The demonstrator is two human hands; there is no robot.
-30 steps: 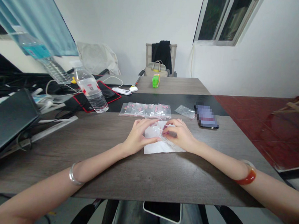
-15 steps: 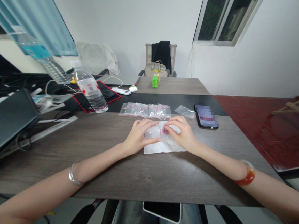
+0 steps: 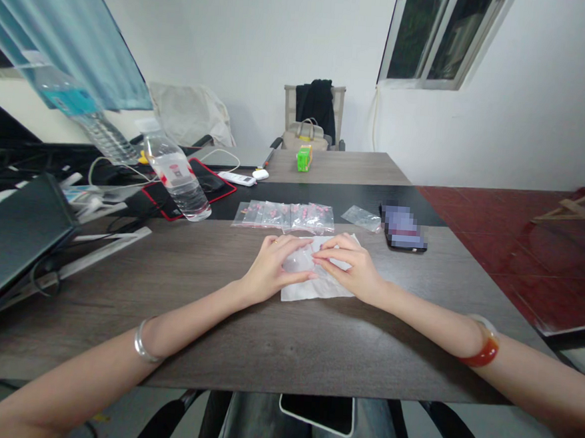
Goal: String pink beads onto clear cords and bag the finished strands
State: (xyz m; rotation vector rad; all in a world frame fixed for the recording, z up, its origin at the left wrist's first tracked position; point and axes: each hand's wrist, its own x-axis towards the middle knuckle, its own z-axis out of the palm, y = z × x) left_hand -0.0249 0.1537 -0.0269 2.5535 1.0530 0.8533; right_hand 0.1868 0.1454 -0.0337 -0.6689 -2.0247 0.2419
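My left hand (image 3: 274, 264) curves around a small clear plastic bag (image 3: 297, 261), thumb on the near side and fingers on the far side. My right hand (image 3: 352, 266) has its fingertips drawn together at the bag's right end. Whatever those fingertips pinch is hidden or too small to name. Both hands are over a white paper sheet (image 3: 312, 290) on the wooden table. Beyond them lies a row of clear zip bags (image 3: 285, 216) with small pink pieces inside.
Another clear bag (image 3: 363, 217) lies beside a phone (image 3: 405, 228) at the right. To the left stand a water bottle (image 3: 180, 178), a second bottle (image 3: 87, 111) and a dark laptop (image 3: 20, 240). A green box (image 3: 304, 158) sits farther back. A white-edged tablet (image 3: 319, 411) rests on my lap.
My right hand has shifted left to the bag's end. The dark pink cluster seen at its fingertips before is now out of sight. My left hand stays almost in place.
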